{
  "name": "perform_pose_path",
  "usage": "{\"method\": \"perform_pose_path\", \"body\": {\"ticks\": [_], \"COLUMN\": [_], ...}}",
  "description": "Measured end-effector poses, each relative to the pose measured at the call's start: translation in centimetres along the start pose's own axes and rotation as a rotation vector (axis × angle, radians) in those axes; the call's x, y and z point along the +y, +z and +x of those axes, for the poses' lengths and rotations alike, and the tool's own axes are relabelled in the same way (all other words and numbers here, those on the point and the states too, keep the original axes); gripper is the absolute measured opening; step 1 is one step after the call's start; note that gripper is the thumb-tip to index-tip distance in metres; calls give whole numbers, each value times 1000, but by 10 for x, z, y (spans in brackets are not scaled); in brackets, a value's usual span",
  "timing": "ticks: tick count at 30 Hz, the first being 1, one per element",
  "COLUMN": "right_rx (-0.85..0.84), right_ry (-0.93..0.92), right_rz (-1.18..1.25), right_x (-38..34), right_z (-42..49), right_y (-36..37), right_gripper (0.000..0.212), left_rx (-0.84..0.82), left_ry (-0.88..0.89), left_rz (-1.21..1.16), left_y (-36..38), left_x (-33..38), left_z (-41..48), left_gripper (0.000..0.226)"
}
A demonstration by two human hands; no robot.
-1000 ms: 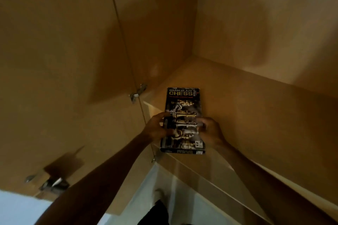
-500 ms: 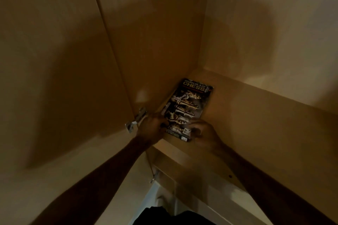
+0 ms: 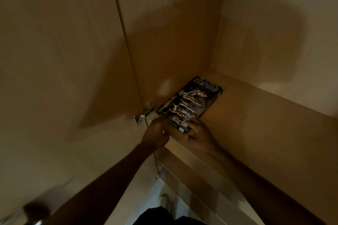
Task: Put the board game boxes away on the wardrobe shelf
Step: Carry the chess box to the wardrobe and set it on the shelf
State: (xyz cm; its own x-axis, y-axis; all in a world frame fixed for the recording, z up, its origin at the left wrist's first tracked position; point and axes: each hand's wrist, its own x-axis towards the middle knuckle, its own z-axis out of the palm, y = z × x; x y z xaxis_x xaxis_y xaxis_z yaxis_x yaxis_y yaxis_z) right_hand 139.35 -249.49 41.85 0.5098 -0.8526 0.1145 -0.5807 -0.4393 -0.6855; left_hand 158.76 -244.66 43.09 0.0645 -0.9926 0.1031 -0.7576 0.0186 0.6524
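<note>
The chess box [image 3: 190, 103] lies flat on the wardrobe shelf [image 3: 256, 120], tucked into the far left corner where the side panel [image 3: 164, 51] meets the back wall [image 3: 274, 33]. In the head view its long axis runs away from the person, slanted toward the back right, title end deepest and the near short end just short of the shelf's front edge. Both hands sit at that near end: the left hand [image 3: 157, 134] at the near left corner, fingers curled toward the box edge, and the right hand [image 3: 200, 136] at the near right corner, fingertips against the box. Neither looks wrapped around it — the hold seems to be a light push or a letting go, though blur hides whether the fingers press or merely touch. The two hands are about equally near. The next move likely turns on nudging the box along its length into the corner. The shelf is bare pale wood to the right, with plenty of room; a metal hinge [image 3: 145, 113] sits just left of the box on the open door [image 3: 64, 60] — lighting is dim
</note>
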Motion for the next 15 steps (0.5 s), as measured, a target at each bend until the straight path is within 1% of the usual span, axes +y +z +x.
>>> {"method": "perform_pose_path", "body": {"ticks": [2,5,8,12,14,15], "right_rx": [34,47,-52,-243,-313,-394], "right_ry": [44,56,68,68,47,18], "right_rz": [69,145,231,285,297,291], "right_x": [-8,-16,-28,-50,-59,-71], "right_z": [-20,-48,-81,-131,-151,-166], "right_y": [-1,4,20,59,77,93], "right_gripper": [53,48,45,41,40,40], "left_rx": [56,130,241,404,498,563], "left_ry": [-101,-276,-419,-590,-672,-737], "left_rz": [-51,-116,-259,-340,-368,-388], "left_y": [5,15,23,24,24,24], "left_x": [0,-7,-11,-15,-14,-13], "left_z": [-28,-73,-134,-236,-281,-317], "left_gripper": [41,38,35,31,28,28]}}
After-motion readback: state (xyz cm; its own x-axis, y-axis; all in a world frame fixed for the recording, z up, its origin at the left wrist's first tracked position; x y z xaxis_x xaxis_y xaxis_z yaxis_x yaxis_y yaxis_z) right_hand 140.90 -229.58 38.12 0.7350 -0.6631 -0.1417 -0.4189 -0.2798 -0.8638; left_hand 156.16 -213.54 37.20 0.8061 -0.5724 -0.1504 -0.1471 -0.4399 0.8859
